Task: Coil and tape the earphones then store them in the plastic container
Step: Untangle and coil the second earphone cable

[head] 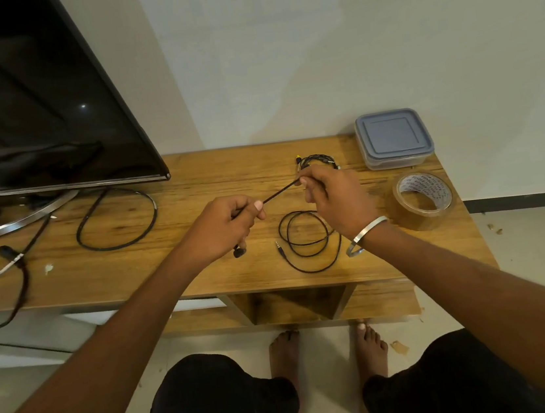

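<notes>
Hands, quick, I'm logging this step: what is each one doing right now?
Left hand: pinches the earphone cable, earbud dangling below.
Right hand: pinches the same cable, stretched taut between both hands.

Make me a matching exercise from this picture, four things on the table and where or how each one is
Things:
1. container
2. tape roll
3. jack plug
4. cord

States:
A. stretched between both hands
B. lying on the table near the front edge
C. lid on, at the back right corner
D. on the table, in front of the container

Pairs: 1-C, 2-D, 3-B, 4-A
</notes>
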Demonstrator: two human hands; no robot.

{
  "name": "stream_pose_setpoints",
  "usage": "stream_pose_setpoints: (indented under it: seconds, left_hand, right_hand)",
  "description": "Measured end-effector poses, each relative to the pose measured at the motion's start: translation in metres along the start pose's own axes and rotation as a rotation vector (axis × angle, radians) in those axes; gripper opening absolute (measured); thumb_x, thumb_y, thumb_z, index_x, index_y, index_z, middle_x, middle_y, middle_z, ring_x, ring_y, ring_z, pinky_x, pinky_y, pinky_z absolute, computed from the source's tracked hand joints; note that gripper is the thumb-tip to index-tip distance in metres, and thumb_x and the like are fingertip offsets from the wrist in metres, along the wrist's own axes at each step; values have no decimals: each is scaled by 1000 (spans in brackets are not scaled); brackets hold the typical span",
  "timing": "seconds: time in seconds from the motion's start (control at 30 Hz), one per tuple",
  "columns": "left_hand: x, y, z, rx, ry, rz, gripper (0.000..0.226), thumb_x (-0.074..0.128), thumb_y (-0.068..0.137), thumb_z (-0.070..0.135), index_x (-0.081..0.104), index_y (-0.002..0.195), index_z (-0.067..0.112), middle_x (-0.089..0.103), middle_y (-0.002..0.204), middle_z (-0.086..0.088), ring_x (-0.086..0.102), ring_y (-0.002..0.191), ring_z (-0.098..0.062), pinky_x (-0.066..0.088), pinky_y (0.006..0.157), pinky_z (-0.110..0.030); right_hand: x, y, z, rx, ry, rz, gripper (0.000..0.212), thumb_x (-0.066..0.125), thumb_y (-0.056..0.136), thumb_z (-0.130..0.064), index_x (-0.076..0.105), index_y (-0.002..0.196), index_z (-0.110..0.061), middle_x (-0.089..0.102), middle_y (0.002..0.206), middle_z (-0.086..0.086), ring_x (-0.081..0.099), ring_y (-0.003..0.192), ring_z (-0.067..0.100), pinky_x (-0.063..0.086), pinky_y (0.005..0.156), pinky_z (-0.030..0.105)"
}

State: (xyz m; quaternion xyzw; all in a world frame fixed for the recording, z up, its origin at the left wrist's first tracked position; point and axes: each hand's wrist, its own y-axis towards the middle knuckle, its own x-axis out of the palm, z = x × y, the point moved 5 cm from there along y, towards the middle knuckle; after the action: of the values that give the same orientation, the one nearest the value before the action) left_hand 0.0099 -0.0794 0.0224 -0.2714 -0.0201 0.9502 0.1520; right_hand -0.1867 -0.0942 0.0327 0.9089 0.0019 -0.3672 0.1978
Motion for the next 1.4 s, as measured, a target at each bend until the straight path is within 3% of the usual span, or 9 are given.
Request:
stream_pose_setpoints:
  seconds: [0.13,0.3,0.37,0.47,0.57,0.8,1.03,1.27,1.4]
  left_hand:
    - [1,-1,3,11,-16,1,27,49,101,31,69,90,16,42,60,-4,43,51,-16,44,53,-32]
    - [9,1,10,37,-63,-4,26,50,101,30,69,88,17,41,66,-9,36,55,-20,35,52,-31]
    - [11,2,12,38,-104,-13,26,50,101,30,68,88,17,39,67,-9,33,54,-20,34,51,-31]
    - [11,2,13,46,-130,-18,26,50,101,27,68,89,14,39,66,-9,33,54,-21,33,52,-34]
    - [10,0,11,44,-125,-24,26,51,100,27,69,90,12,41,64,-9,37,53,-20,36,53,-33]
    - [15,-8,1,-38,-138,-73,27,51,100,25,67,89,8,48,58,-5,52,59,-24,44,54,-29]
    - [25,-13,2,-179,-146,-248,32,43,103,27,60,81,12,55,66,-2,54,57,-10,42,56,-22]
    - [32,-19,4,-245,-500,-346,29,43,102,24,59,82,11,42,64,-1,41,57,-14,37,55,-23]
    - [34,-23,16,-214,-669,-407,23,45,97,25,58,84,11,50,69,-2,48,62,-15,43,56,-23]
  right_hand:
    - [7,-2,12,81,-24,-9,19,51,94,-17,65,106,-15,67,91,-2,63,89,17,49,86,46]
    - [27,-9,-3,-20,-14,-154,46,56,90,-25,44,134,-20,51,133,-1,46,125,16,37,104,48]
    - [34,-12,-14,-79,-19,-207,41,55,91,-23,48,131,-21,56,129,-5,49,122,12,34,105,44]
    - [39,-13,-24,-126,28,-234,16,48,94,-18,61,102,-20,68,87,-12,65,87,9,40,95,46]
    - [39,-11,-21,-135,36,-224,23,41,97,-24,64,96,-20,59,64,-17,60,67,7,45,87,47]
    - [31,-11,-13,-92,48,-153,30,38,96,-30,65,100,-20,51,57,-20,57,62,7,47,84,48]
    - [24,-10,-7,-36,77,-77,24,41,97,-25,64,100,-19,52,58,-17,55,60,6,49,80,48]
    - [25,-11,1,21,52,-68,24,41,98,-21,65,101,-19,49,59,-20,55,62,9,49,78,45]
    - [30,-14,5,54,62,-109,25,41,99,-19,65,102,-17,51,59,-17,55,63,11,49,72,39]
